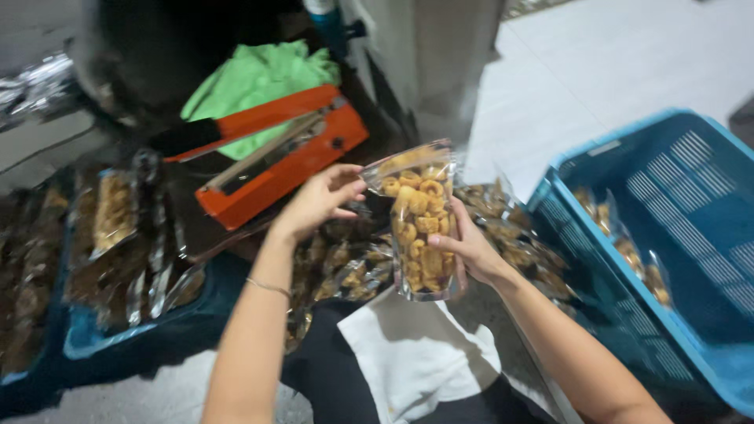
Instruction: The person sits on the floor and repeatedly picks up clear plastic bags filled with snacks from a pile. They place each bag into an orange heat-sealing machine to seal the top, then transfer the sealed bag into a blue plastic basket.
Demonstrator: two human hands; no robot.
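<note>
**Clear snack pouch held upright between two hands**

A dark tray [118, 341] of filled bags sits far left; an orange heat sealer [275, 157] lies behind; the left hand [318, 200] pinches the top edge of the clear pouch of ring-shaped snacks [420, 224]; the right hand [471, 251] wraps around the pouch's lower part; a blue crate [675, 235] stands at right.

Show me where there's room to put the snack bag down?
The blue basket on the right is mostly bare inside, with only a few packs by its near wall. The pale floor behind it is bare too. Between the orange sealer and the hands holding the snack bag, filled packs crowd everything. The left tray is full.
</note>
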